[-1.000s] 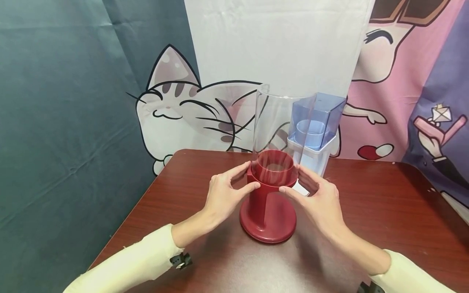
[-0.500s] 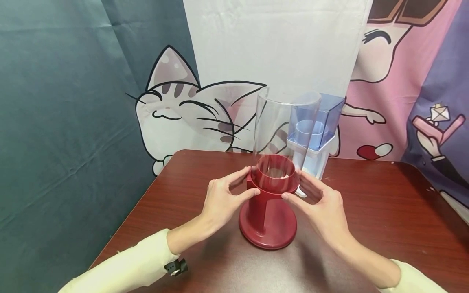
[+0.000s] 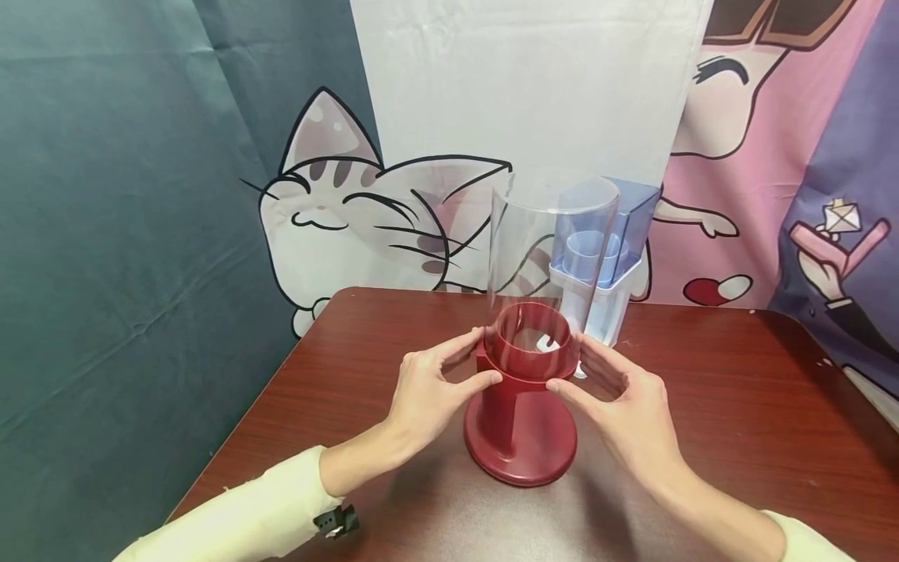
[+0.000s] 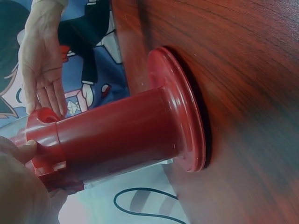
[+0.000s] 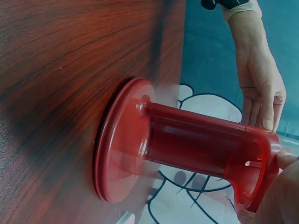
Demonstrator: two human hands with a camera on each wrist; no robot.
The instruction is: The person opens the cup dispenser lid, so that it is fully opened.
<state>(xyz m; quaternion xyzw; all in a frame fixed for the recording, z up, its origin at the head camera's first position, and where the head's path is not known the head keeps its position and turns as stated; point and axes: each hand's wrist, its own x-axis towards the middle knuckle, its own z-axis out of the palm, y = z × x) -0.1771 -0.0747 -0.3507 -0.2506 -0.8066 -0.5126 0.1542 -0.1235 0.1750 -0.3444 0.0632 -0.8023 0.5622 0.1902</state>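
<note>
A red plastic stand [image 3: 497, 429] with a round foot and a ring-shaped top is upright at the middle of the table, close over or on its surface. From its ring rises a clear cylinder [image 3: 523, 242], open at the top. My left hand [image 3: 424, 390] holds the ring from the left, thumb in front and fingers behind. On the opposite side my right hand [image 3: 628, 406] grips the same ring in a mirrored way. In the left wrist view the wide foot [image 4: 184, 116] casts a dark shadow. A cut-out under the ring shows in the right wrist view.
Behind the stand, to the right, is a blue see-through container [image 3: 635, 211] on a white lower part [image 3: 611, 312]. The brown wooden table [image 3: 737, 406] ends at a printed cloth backdrop [image 3: 534, 78].
The stand with its clear cylinder has shifted slightly nearer to me and to the right, both hands moving with it. More of the cylinder's open top shows now.
</note>
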